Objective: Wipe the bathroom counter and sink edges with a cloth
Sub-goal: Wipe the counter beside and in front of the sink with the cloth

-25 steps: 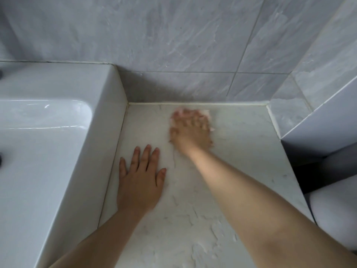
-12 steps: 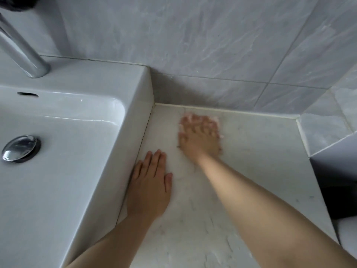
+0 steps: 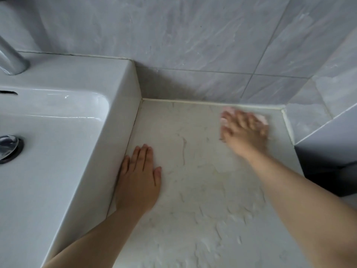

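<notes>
Right now your right hand (image 3: 245, 132) presses a small pale pink soft cloth (image 3: 260, 118) flat onto the white marble-veined stone bench (image 3: 193, 190), up at about one o'clock, just beside the back wall seam and near the right-hand corner. The hand is blurred, so its grip is hard to read exactly: the fingers look spread and lightly curled over the cloth, pinning it under the palm, not pinching it. Only pink edges of the cloth peek out past the fingertips at the top and right.

Your left hand (image 3: 139, 182) lies flat and empty at about nine o'clock, fingers together and extended, its outer edge touching the side wall of the white rectangular ceramic sink (image 3: 77, 151).

Judging by its look, the cloth is light, limp and easily bunched; it will likely slide or fold if you push with fingertips alone. Keep the whole palm over its middle with the fingers fanned toward its edges. For the caulked seam, fold an edge over a fingertip. On the glossy sink rim it may skate, so press a little harder there.

Much of the bench near six o'clock shows rough, flaky patches, and the sink edges look yet to be wiped.
</notes>
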